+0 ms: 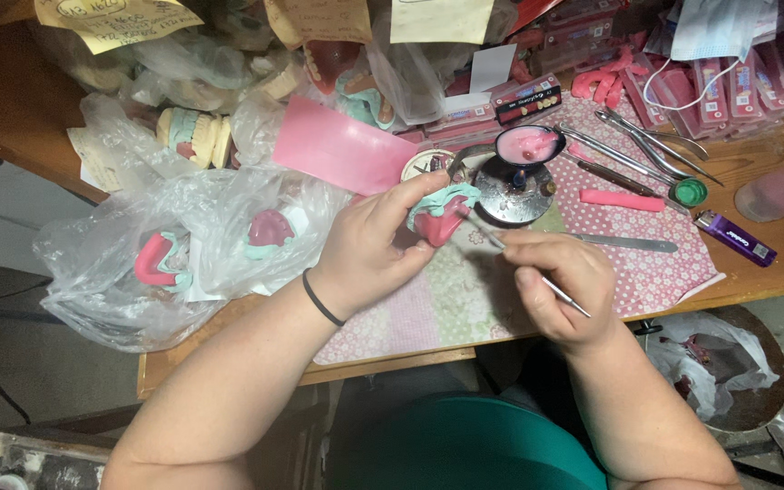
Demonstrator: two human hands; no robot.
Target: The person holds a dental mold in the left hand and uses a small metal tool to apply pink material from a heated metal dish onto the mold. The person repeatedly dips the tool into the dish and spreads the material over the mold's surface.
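Cast: we see a teal dental cast w/ pink wax, held up just above the worktop, right in front of the small metal burner.
L hand: our left hand is curled shut round the cast, thumb over its top edge; black band at the wrist.
R hand: our right hand pinches a thin metal tool, fingers closed on the shaft, tip touching the cast's wax.
Near: spoon of pink wax rests over the burner; patterned pink mat under it all.
Right side: pink wax stick, forceps, purple lighter.
Left side: pink wax sheet; clear bags w/ more casts.
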